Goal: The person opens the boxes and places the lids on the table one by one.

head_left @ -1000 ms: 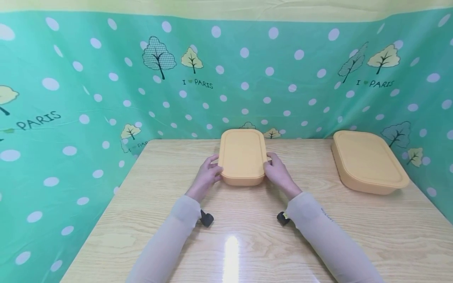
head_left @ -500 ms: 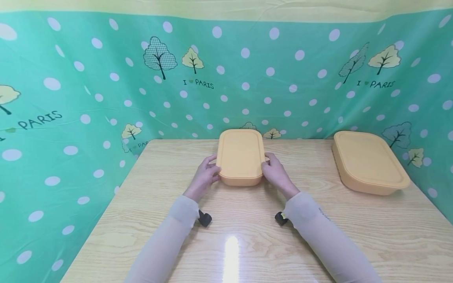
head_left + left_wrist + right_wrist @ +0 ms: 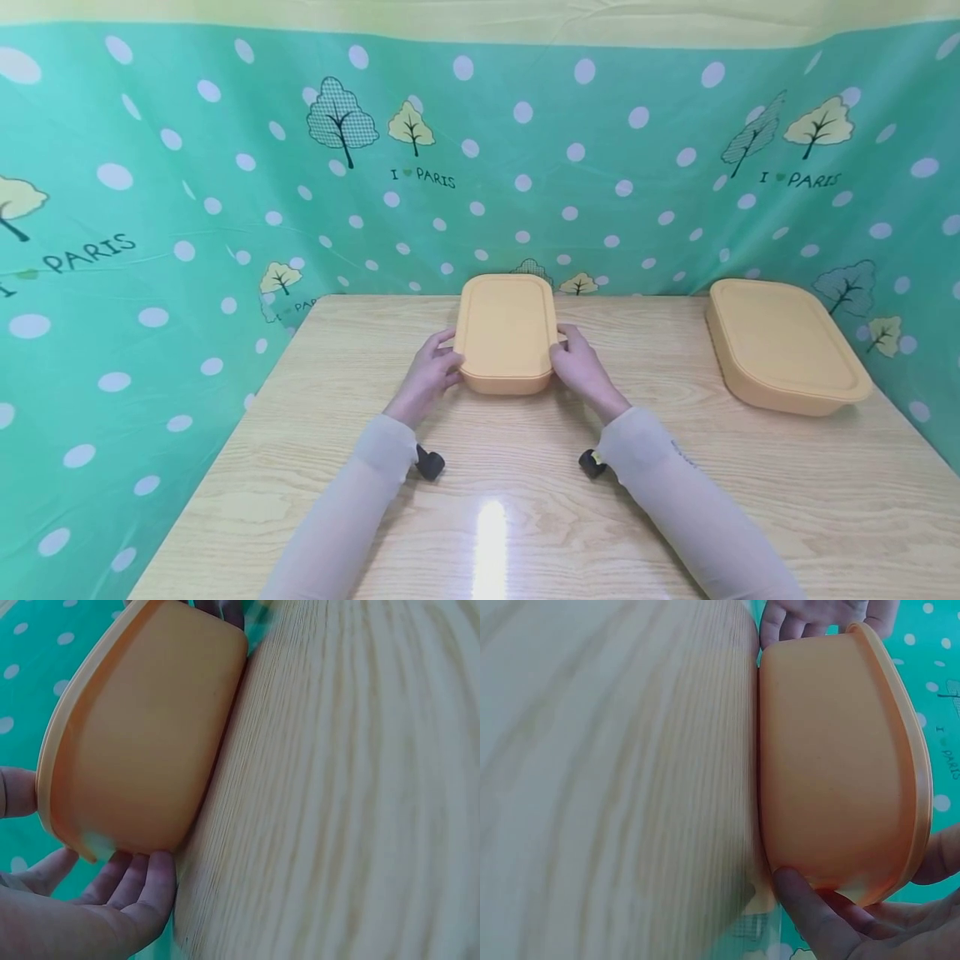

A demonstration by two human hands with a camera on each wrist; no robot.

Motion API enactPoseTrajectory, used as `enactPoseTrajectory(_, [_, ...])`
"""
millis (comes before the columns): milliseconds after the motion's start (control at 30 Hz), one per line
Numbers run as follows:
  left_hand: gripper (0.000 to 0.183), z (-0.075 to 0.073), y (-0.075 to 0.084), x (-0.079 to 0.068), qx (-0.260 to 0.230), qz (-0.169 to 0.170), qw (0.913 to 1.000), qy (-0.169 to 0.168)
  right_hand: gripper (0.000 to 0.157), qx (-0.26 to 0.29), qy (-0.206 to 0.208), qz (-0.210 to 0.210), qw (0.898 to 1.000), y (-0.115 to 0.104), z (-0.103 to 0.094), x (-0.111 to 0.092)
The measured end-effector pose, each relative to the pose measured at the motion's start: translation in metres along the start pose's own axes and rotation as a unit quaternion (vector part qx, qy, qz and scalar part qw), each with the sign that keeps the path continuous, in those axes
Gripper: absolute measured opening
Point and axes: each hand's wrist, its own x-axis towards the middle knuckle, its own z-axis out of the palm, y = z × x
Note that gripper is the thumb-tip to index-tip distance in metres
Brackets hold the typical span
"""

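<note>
"How did the person hold the arms?"
"Both forearms [image 3: 330, 508] reached forward, a little inward. The left hand [image 3: 427, 377] and the right hand [image 3: 583, 371] gripped the smaller box [image 3: 506, 386] from opposite sides, thumbs at the rim of its lid [image 3: 506, 329], other fingers bent against the sides."
"And where was this box?"
"On the wooden table [image 3: 480, 458], near the far edge, well apart from the larger box [image 3: 787, 342]."
</note>
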Motion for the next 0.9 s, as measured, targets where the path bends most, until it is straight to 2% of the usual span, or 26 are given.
enactPoseTrajectory(900, [0.061, -0.017, 0.002, -0.001, -0.01, -0.007, 0.9999, -0.006, 0.053, -0.015, 0.003, 0.001, 1.0, -0.004, 0.013, 0.004])
